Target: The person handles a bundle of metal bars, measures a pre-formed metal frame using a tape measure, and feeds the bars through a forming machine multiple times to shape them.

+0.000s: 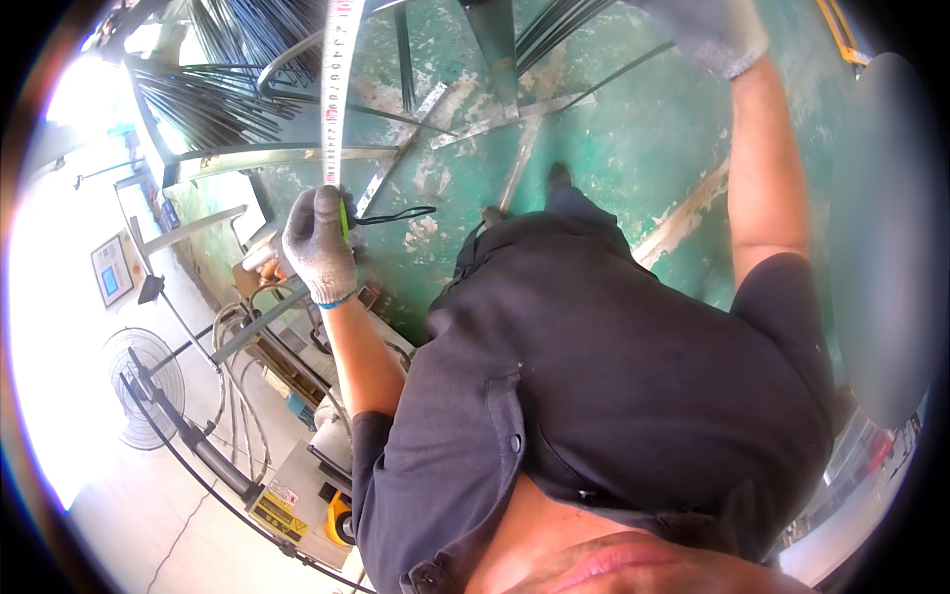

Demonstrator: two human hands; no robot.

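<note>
My left hand point(319, 243), in a grey-white knit glove, is closed around a tape measure point(346, 218). Only a strip of its green case shows, and a black wrist strap hangs from it to the right. From that hand the white tape blade point(336, 99) runs away to the top edge, pulled out straight. My right hand point(714, 38), gloved as well, is reached out at the far right, smeared by motion and partly cut off by the frame. One end of a thin dark rod point(623, 74) comes close to it; whether the fingers grip the rod cannot be seen.
Bundles of thin dark rods point(203, 99) lie at the far left by a metal frame point(277, 158). More rods point(559, 30) lie at the top middle, above the worn green floor point(614, 148). Hoses, machine parts and a fan point(143, 386) stand to my left.
</note>
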